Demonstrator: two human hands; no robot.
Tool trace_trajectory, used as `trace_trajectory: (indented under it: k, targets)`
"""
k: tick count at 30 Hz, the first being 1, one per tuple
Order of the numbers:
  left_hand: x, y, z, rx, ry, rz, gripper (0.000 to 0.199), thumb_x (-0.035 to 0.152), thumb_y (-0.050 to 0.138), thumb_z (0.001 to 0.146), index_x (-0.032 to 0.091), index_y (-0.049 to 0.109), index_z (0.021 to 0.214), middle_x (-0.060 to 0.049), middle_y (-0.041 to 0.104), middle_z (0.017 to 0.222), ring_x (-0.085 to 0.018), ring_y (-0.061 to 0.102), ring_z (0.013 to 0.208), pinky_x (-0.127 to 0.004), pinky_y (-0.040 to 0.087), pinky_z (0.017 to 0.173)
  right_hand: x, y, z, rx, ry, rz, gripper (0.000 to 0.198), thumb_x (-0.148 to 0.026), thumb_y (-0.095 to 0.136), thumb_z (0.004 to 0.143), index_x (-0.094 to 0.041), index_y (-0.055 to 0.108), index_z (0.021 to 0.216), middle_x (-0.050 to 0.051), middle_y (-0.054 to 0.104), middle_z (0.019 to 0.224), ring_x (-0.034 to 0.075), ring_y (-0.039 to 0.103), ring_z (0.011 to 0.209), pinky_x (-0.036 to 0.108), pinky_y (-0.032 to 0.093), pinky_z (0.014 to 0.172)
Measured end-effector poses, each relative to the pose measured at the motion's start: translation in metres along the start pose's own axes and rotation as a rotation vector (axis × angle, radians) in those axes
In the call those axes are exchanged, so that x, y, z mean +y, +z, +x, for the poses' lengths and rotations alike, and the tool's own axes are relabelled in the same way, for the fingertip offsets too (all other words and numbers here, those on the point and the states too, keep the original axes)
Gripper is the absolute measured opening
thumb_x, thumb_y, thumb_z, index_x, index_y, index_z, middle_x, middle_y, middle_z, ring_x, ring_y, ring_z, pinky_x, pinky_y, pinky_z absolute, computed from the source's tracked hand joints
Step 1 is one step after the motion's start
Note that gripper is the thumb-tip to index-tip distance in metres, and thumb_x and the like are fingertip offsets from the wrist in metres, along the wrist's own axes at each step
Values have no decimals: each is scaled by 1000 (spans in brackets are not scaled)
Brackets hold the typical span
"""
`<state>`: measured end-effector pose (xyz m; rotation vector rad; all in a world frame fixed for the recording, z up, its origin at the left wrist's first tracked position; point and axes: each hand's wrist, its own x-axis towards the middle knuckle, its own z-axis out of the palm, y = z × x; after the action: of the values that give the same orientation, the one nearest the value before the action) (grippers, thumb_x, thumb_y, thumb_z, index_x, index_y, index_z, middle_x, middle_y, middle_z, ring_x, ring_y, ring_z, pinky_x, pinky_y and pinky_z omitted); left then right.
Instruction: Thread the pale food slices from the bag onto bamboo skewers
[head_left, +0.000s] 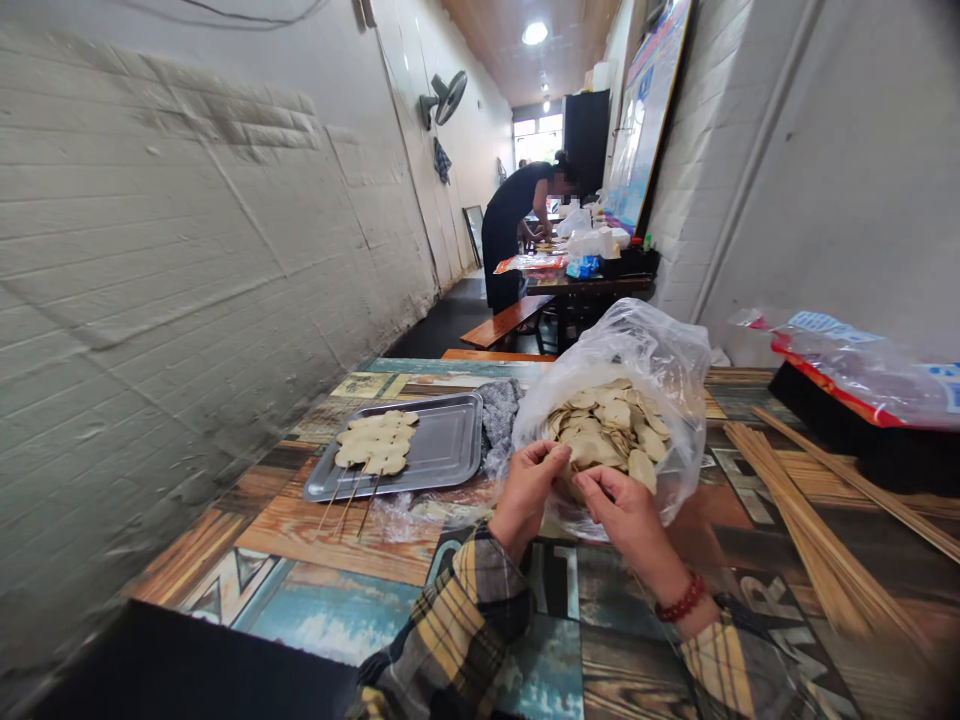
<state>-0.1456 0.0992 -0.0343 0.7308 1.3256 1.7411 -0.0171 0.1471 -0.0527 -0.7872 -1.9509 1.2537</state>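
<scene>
Skewers (352, 500) (tips toward wearer) lengthwise

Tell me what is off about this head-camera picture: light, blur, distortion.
Head view: wide-angle bending curves the left wall and slants the table; daylight blows out the far window and a ceiling lamp glares; the plastic bag shines; left hand and right hand are sharp; the bottom right corner smears.
</scene>
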Motion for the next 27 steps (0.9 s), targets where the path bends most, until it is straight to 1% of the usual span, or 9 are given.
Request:
trace_trajectory:
  k: [5,12,18,23,25,27]
  targets:
    - [1,-5,4,4,-1,-46,33,43,76,64,14,60,65,4,50,57,-7,41,53,-22,32,54,1,2,0,-19,-18,1,33,-44,48,89,-17,65,78,-3,52,53,12,46,50,23,33,46]
    - [1,-1,3,-27,-13,-53,35,44,75,65,14,59,64,3,50,55,-8,43,52,-22,34,54,-2,1,-1,5,-43,-38,32,-41,46,90,-18,64,78,-1,56,56,13,47,51,22,33,46]
    - [0,2,0,-2,-4,-45,35,43,77,63,13,59,61,5,48,54,-6,39,52,-21,30,53,-5,-1,-1,34,-47,-75,32,-40,46,90,-18,64,76,-3,53,52,13,46,49,23,34,46]
    - [-1,4,-2,-17,-5,-28,33,42,78,63,13,62,60,5,49,55,-6,38,53,-21,30,54,-7,-2,0,48,-28,-54,31,-42,48,88,-20,64,72,-3,50,49,14,45,48,26,33,47]
    - [0,4,0,-24,-9,-20,31,43,77,64,14,67,68,4,54,59,-7,43,55,-21,34,56,-8,-5,1,58,-17,-39,31,-43,50,87,-21,65,72,-3,49,48,14,44,47,26,33,47]
    - [2,3,2,-20,-2,-28,35,44,76,65,15,70,84,2,60,67,-8,48,58,-23,38,60,-8,-12,3,100,-4,-19,30,-44,51,86,-21,66,73,-3,48,49,14,44,48,27,33,47]
